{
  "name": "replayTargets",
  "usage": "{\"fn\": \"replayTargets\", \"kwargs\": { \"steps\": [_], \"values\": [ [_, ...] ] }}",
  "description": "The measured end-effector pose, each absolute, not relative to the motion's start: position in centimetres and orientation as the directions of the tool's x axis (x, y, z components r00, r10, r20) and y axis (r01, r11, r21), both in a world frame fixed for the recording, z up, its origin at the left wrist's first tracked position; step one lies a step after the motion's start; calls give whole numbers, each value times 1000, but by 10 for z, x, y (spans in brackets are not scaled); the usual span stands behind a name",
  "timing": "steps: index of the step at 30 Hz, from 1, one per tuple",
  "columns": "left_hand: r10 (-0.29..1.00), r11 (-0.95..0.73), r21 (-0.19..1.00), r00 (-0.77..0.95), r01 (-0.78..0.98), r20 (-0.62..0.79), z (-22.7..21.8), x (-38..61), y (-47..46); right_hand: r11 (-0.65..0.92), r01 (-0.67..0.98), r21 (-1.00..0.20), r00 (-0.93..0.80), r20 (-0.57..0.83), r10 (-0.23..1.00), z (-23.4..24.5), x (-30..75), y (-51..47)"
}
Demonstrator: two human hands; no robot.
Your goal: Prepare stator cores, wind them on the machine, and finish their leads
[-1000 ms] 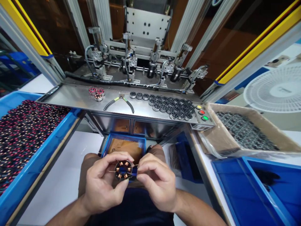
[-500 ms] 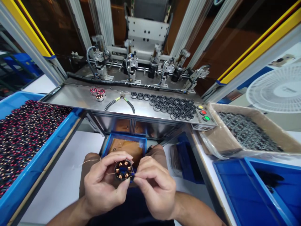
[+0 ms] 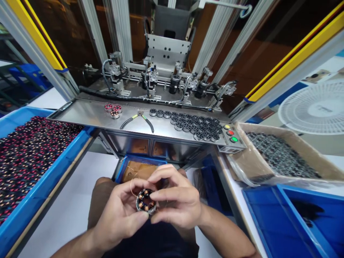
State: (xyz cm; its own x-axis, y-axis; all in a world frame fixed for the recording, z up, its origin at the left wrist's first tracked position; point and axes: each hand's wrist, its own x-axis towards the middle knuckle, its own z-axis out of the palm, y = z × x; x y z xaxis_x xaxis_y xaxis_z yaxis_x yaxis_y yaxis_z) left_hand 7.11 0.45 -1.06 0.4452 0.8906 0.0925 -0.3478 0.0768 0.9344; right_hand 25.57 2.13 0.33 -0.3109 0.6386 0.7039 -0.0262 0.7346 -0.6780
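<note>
Over my lap, my left hand grips a motor stator, a dark ring with copper coils around its inside. Its thumb presses the lower rim while the fingers wrap the far side. My right hand closes on the same ring from the right, its fingertips at the rim and inner coils. A thin copper wire loops up from the stator beside my left fingers. Past the hands, pliers with dark grips lie spread on the metal shelf.
Several black ring cores stand on the shelf, with a few wound red stators at left. A blue bin full of wound stators is on the left. At right are a carton of cores, coloured buttons and a fan.
The stator has shifted right and slightly down and is tilted. My right hand has moved from pinching wire at its side to gripping the ring itself. The view has shifted slightly.
</note>
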Motion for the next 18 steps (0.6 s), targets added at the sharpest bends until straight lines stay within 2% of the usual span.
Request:
{"fn": "replayTargets", "kwargs": {
  "steps": [4,8,14,18],
  "values": [
    [869,158,912,492,-378,54,-15,72,3,761,-93,-643,-344,738,581,10,252,27],
    [856,211,902,517,-375,15,-15,72,3,785,-76,-614,-344,756,558,10,253,24],
    [845,242,892,534,-382,-1,-12,73,2,856,194,-479,-201,835,513,1,257,4],
    [918,32,917,374,-397,130,-10,80,0,847,355,-395,-84,889,450,-4,253,-7]
  ]
}}
